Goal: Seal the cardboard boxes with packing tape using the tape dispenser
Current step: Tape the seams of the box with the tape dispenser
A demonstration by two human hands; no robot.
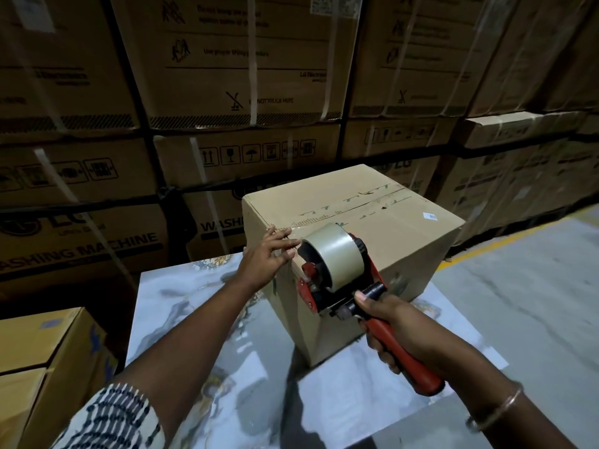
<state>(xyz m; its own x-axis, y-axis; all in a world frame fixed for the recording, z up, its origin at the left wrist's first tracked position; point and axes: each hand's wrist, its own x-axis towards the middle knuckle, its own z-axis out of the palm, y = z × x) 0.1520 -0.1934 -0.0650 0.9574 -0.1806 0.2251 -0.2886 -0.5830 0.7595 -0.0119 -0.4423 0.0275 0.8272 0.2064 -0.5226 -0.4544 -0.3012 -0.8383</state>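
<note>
A brown cardboard box (pixel 398 231) stands on a glossy marbled table (pixel 201 296), its top flaps meeting in a seam that runs away from me. My right hand (pixel 389 328) grips the red handle of a tape dispenser (pixel 337 273), whose roll of clear tape sits at the box's near top edge. My left hand (pixel 269 254) lies with straight fingers on the box's near left corner, pressing the tape end down just left of the roll.
Stacks of large strapped washing-machine cartons (pixel 227 76) form a wall behind the table. Smaller cardboard boxes (pixel 42 351) stand at the lower left. Grey concrete floor (pixel 534 286) with a yellow line lies to the right.
</note>
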